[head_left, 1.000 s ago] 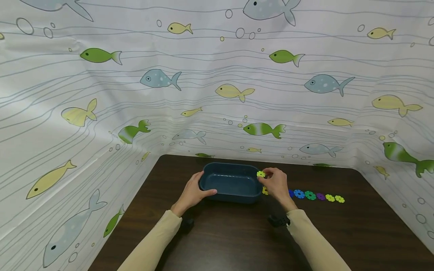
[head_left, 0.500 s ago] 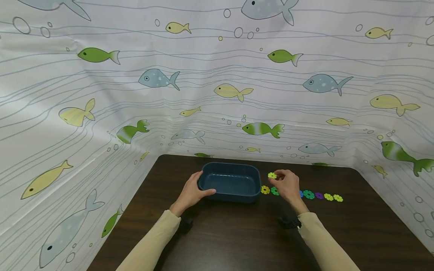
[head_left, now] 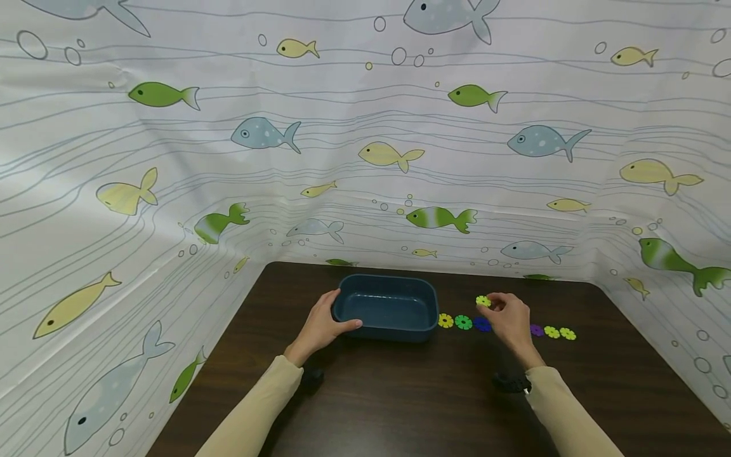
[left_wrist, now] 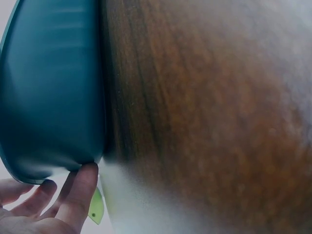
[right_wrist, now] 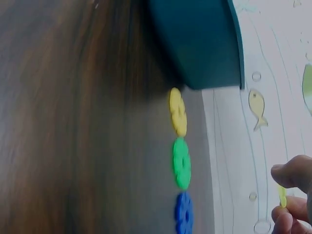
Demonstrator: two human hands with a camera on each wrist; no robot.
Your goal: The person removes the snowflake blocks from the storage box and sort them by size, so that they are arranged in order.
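A dark blue rectangular basin stands on the table. My left hand holds its left end, thumb at the front and fingertips against the outer wall. Between thumb and fingers, my right hand pinches a yellow-green flower-shaped disc above the table. Below it runs a row of similar discs: yellow nearest the basin, then a green disc and a dark blue disc. Further right lie a purple disc and two yellow-green discs. My right hand hides the row's middle.
The dark brown wooden table is bounded at the back and sides by a white fish-print sheet. The row of discs stretches rightward from the basin's right end.
My right hand has moved right from beside the basin's right rim, carrying the yellow-green disc along above the row. My left hand keeps its hold on the basin.
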